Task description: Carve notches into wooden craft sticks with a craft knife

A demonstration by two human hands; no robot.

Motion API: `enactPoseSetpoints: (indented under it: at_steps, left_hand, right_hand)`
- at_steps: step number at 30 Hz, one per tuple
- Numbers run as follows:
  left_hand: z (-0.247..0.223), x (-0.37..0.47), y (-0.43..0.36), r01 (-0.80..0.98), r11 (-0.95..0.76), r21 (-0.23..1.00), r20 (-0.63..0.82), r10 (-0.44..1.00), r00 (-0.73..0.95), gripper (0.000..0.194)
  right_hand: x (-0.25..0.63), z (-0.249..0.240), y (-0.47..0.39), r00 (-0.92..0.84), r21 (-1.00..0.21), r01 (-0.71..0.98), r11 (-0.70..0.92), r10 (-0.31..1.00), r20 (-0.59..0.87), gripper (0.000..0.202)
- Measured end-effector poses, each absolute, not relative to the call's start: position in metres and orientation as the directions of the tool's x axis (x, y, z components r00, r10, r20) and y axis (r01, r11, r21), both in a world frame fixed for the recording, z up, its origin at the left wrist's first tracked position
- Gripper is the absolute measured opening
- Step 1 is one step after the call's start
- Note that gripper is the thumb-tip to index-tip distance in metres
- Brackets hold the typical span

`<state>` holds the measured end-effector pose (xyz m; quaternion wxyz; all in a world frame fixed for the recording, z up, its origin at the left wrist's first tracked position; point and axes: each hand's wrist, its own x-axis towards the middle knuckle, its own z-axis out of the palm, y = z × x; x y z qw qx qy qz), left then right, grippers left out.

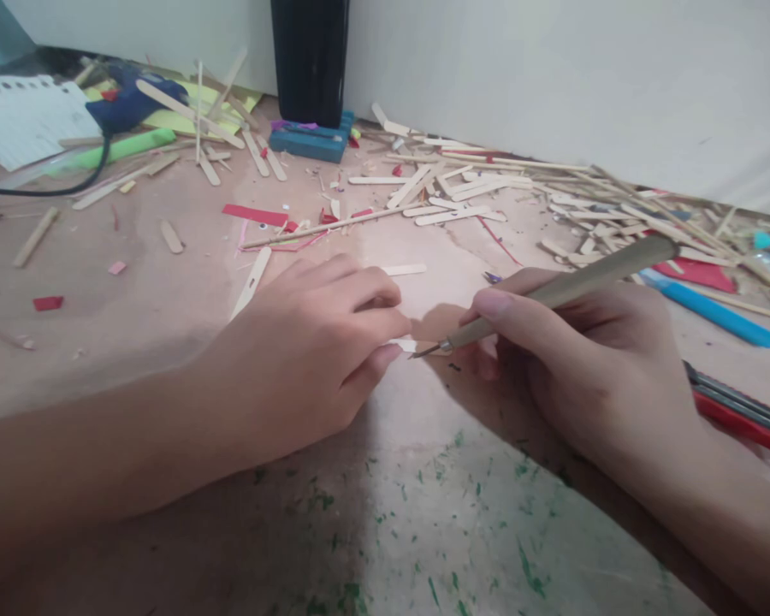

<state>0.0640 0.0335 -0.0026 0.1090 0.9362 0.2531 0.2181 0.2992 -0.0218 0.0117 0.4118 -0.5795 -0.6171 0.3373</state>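
Observation:
My left hand [321, 342] lies low over the work surface, thumb and fingers closed on a small pale wooden stick [403, 345], most of it hidden under the fingers. In my right hand [577, 359] is a carving tool [571, 282] with a wooden handle and a thin metal tip, held like a pen. Its tip is at the stick's end, just beside my left thumb; whether it touches cannot be made out. Behind my left wrist lies a craft stick [253, 278] with a slot cut in it.
Loose craft sticks [462, 212] pile up along the wall. A blue glue gun [134, 98], black upright object on a teal block [311, 141], and lined paper [35, 120] stand behind. At right are a blue plastic piece [722, 314] and a red-and-black cutter [744, 415].

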Motion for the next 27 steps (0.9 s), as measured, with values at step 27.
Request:
enactPoseSetpoints:
  at_steps: [27]
  left_hand:
    - [-0.0036,0.0631,0.0338,0.425,-0.859,0.286,0.381,0.508,0.772,0.022]
  right_hand:
    - [0.2981,0.0112,-0.0209,0.030,-0.899,0.425,0.106,0.991,0.131,0.042]
